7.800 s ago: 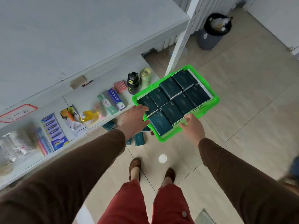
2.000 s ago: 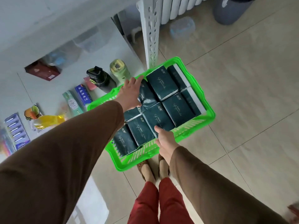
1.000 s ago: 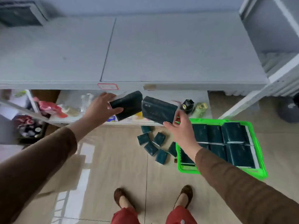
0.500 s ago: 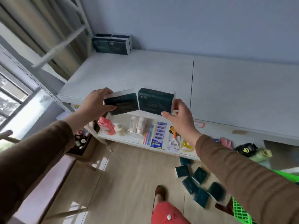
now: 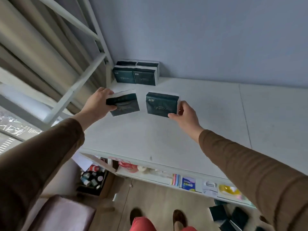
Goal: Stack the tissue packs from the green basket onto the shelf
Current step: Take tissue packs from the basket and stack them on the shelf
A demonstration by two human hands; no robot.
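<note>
The green basket does not show here. The box [image 5: 92,180] under the shelf, at the lower left, holds small bottles and jars; they are too blurry to count.

The left hand [image 5: 97,105] holds one tissue pack [image 5: 124,104] – fingers curled over its left end, thumb underneath. The right hand [image 5: 186,115] holds a second pack [image 5: 160,104] by its right end, thumb below and fingers behind. Both packs are up in the air over the shelf [image 5: 166,130], side by side with a small gap between them. The left one is tilted a bit and the right one sits straighter.

Each pack is a soft block shape, dark teal with thin pale writing, and white on the ends. The wrapping looks smooth and a little shiny.

In the back left corner of the shelf, against the wall [image 5: 200,39], sits a stack [image 5: 136,74] of the same packs. Two fronts show side by side, with two more tops seen behind them – four that I can count.

The shelf top is flat, white and plain, with a seam running down its right part. A white metal frame [image 5: 80,47] goes up at the left, and tan curtains [image 5: 25,39] hang behind it.

The lower shelf [image 5: 183,180] has small packets in a row. On the floor at the lower right lie more dark packs [image 5: 233,215], blurry, so I cannot count them. Both sleeves are brown and ribbed
</note>
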